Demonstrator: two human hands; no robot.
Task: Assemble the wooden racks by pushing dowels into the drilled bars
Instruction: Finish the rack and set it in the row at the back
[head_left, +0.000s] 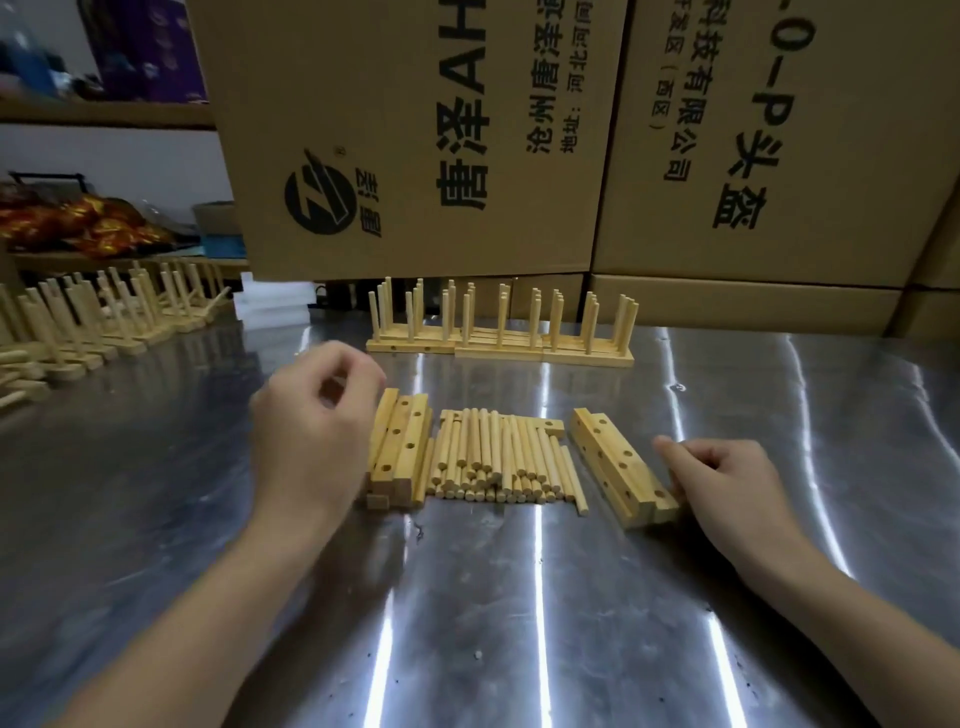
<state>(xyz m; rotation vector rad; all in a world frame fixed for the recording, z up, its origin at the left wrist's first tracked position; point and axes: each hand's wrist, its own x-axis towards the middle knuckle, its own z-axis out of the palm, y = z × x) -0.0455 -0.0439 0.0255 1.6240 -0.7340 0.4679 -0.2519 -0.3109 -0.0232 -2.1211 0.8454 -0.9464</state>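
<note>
While both hands hung low over the shiny steel table (467, 597), finished pale wooden racks (498, 338) stood beyond the heap of short round wooden dowels (498, 462). Stacks of square drilled wooden bars lay left (402, 447) and right (618, 462) of that heap, long axes parallel to its sticks, running away from the person. Right hand (727, 478), right of the heap: curled fingers touching the right stack's outer side, grip unclear. Left hand (311, 415), left of it: blurred, curled, contents untold. Judged: right hand nearer a bar.
</note>
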